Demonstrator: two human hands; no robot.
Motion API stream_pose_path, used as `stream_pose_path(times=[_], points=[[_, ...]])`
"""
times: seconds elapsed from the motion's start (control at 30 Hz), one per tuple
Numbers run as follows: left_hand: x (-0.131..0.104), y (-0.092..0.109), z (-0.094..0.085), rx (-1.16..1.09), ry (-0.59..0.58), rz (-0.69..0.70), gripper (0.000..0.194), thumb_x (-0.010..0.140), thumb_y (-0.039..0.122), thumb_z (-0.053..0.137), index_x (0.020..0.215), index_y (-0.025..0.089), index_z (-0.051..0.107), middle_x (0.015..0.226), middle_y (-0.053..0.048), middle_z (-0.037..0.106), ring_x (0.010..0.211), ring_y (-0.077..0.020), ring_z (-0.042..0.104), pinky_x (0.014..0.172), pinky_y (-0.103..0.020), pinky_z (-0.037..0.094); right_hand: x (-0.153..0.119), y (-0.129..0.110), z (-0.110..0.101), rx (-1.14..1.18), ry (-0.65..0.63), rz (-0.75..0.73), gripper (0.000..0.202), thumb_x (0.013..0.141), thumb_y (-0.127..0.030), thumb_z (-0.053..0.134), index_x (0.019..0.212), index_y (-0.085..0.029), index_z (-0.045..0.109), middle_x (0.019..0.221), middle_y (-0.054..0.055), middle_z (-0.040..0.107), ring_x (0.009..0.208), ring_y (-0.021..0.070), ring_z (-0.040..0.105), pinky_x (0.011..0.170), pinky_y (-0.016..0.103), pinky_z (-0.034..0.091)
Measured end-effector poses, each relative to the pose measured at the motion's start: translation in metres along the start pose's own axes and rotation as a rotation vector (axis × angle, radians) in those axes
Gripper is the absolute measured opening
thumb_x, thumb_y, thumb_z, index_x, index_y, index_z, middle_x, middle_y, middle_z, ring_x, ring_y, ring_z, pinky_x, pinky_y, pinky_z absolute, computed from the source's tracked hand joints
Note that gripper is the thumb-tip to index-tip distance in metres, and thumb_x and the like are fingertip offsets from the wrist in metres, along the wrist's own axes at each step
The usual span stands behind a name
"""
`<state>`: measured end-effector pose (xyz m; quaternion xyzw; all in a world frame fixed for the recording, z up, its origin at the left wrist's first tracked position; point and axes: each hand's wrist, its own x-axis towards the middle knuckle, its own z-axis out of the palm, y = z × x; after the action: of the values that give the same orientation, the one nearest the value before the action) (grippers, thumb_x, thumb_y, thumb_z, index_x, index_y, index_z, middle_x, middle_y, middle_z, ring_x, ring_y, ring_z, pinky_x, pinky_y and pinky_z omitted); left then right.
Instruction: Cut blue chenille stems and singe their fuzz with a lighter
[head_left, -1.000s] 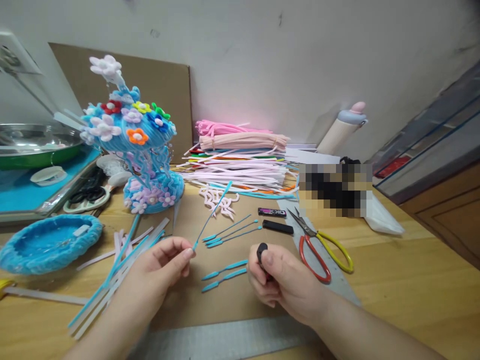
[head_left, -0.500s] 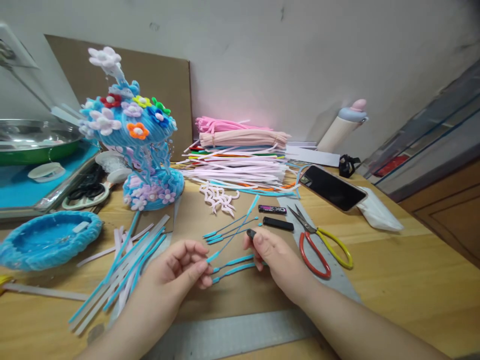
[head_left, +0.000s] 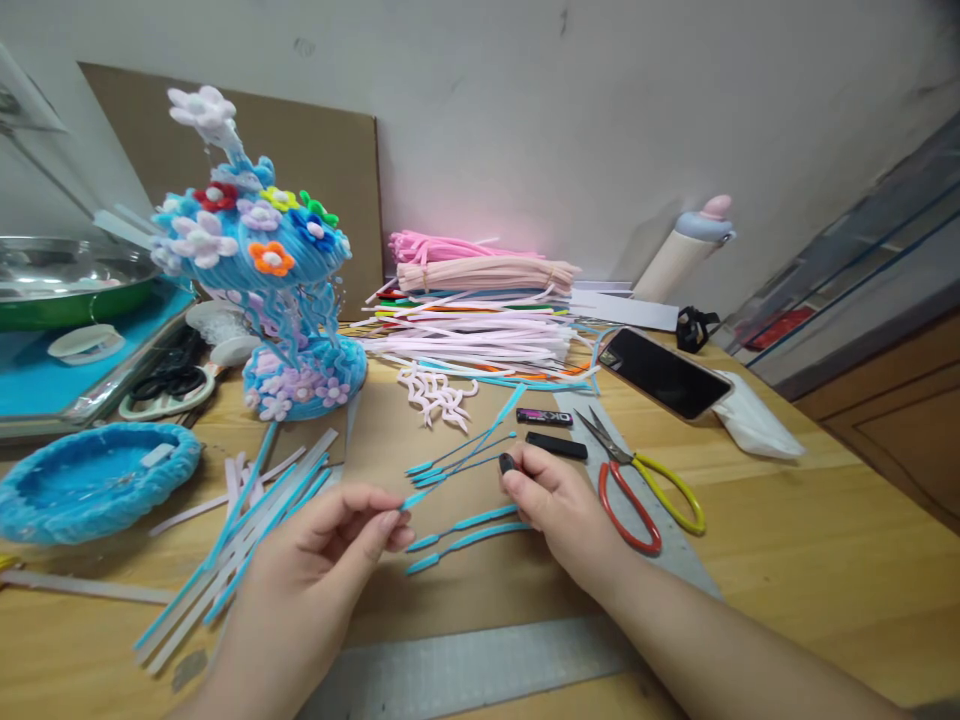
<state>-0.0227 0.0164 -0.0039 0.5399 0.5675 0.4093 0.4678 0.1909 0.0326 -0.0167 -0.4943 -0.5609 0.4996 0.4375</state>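
Between thumb and fingertips, my left hand (head_left: 349, 535) pinches the lower end of a blue pipe cleaner (head_left: 520, 398), partly trimmed thin, which slants up to the right. My right hand (head_left: 551, 495) is closed near the board's right side, with a small black item (head_left: 506, 463) at its fingertips. Two more trimmed blue pipe cleaners (head_left: 480, 519) lie between the hands, their right ends reaching my right fingers. Several thin trimmed stems (head_left: 465, 462) rest on the brown board (head_left: 480, 600). Short pink curled pieces (head_left: 439, 395) lie farther back.
Red-and-yellow-handled scissors (head_left: 619, 455), a black bar (head_left: 556, 446) and a phone (head_left: 664, 372) are at the right. Pipe cleaner bundles (head_left: 480, 275) stand behind. At the left are a flowered blue craft (head_left: 262, 230), a blue fuzzy dish (head_left: 97, 485) and loose strips (head_left: 240, 550).
My left hand has moved slightly left, with the pinched pipe cleaner's end. My right fingers have drawn in a little around the black item. The view has shifted slightly.
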Motion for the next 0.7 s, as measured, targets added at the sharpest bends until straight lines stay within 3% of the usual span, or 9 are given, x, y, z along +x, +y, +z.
stream_pose_path(times=[0.13, 0.37, 0.57, 0.7], points=[[-0.004, 0.001, -0.003, 0.135, 0.078, 0.177, 0.008, 0.079, 0.028, 0.060, 0.085, 0.024, 0.062, 0.073, 0.002, 0.071, 0.069, -0.0112, 0.068, 0.065, -0.015, 0.052, -0.002, 0.000, -0.002, 0.022, 0.030, -0.005, 0.032, 0.083, -0.050, 0.046, 0.075, -0.019, 0.047, 0.069, -0.003, 0.040, 0.055, 0.0099, 0.034, 0.048, 0.024, 0.027], [-0.008, -0.004, -0.009, 0.449, 0.078, 0.496, 0.017, 0.082, 0.017, 0.054, 0.094, 0.029, 0.058, 0.084, 0.005, 0.069, 0.077, -0.0102, 0.066, 0.070, -0.017, 0.050, -0.001, 0.000, -0.006, 0.011, 0.095, -0.009, 0.024, 0.081, -0.037, 0.051, 0.066, -0.019, 0.045, 0.060, -0.005, 0.034, 0.050, 0.0083, 0.026, 0.046, 0.023, 0.021], [-0.008, -0.002, -0.007, 0.439, 0.067, 0.495, 0.016, 0.081, 0.017, 0.053, 0.092, 0.028, 0.059, 0.082, 0.004, 0.069, 0.076, -0.0122, 0.066, 0.068, -0.020, 0.050, -0.002, 0.003, -0.005, 0.098, 0.110, 0.011, 0.024, 0.083, -0.040, 0.049, 0.073, -0.019, 0.048, 0.062, -0.005, 0.033, 0.051, 0.0084, 0.026, 0.044, 0.022, 0.020], [-0.011, 0.007, -0.001, 0.358, 0.117, 0.345, 0.011, 0.079, 0.020, 0.056, 0.084, 0.026, 0.063, 0.078, 0.001, 0.070, 0.073, -0.0166, 0.066, 0.068, -0.024, 0.050, -0.001, 0.004, -0.006, 0.110, 0.123, 0.012, 0.026, 0.084, -0.042, 0.048, 0.074, -0.019, 0.048, 0.060, -0.005, 0.031, 0.050, 0.0082, 0.024, 0.043, 0.022, 0.019]])
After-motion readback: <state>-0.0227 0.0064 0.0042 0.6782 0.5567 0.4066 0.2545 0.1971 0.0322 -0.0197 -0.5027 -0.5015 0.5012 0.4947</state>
